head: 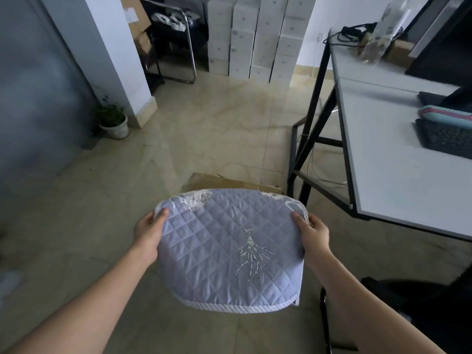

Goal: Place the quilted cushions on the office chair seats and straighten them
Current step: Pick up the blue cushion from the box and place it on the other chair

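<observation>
Cushion (229,251) held off the floor in both hands, not on any seat.

The cushion is lavender, quilted in diamonds, with a pale root-like print and a striped border, and it is tilted with its near edge lower. The left hand (148,231) clamps its left edge and the right hand (313,232) its right edge (thumbs on top, fingers hidden beneath). A flat piece of cardboard (229,181) lies on the tiled floor (217,129) just beyond the cushion. A white desk (396,175) on black legs stands to the right and carries a dark keyboard (444,137). Further off are a potted plant (113,122) on the left and stacked white boxes (260,34) against the far wall.
</observation>
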`<state>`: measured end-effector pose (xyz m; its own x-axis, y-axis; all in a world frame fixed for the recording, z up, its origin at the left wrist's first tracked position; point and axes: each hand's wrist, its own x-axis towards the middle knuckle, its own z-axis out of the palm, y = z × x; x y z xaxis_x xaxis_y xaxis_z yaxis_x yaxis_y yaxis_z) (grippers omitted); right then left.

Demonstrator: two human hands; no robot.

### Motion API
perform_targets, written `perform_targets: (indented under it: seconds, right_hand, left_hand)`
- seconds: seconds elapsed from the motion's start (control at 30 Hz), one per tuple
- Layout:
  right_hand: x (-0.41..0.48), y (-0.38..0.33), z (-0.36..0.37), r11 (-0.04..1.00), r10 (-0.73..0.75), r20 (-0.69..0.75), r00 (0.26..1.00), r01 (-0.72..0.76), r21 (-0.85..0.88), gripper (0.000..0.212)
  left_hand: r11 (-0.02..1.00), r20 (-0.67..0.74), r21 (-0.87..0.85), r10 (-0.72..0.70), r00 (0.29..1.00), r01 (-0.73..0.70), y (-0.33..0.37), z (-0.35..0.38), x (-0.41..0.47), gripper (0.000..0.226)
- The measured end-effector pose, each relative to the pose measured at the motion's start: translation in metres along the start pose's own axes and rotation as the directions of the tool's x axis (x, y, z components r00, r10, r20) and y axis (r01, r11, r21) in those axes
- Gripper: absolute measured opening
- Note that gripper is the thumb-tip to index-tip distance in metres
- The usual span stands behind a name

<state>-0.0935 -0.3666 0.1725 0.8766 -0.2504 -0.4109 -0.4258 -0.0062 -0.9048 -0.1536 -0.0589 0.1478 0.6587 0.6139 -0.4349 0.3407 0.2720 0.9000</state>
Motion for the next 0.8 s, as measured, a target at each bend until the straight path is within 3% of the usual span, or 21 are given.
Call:
perform_targets:
  seconds: [0.57,0.8]
  right_hand:
    - [-0.108,-0.003,-0.098,0.996,-0.070,-0.029,0.997,0.068,-0.058,0.018]
    - [-0.141,0.001,-0.151,0.993,-0.109,-0.028,0.994,0.107,-0.046,0.025]
  left_hand:
    - [0.997,-0.023,0.072,0.003,1.000,-0.001,-0.002,-0.040,-0.133,0.017]
    - [0.999,-0.014,0.027,0.019,1.000,-0.019,-0.009,-0.033,-0.200,0.013]
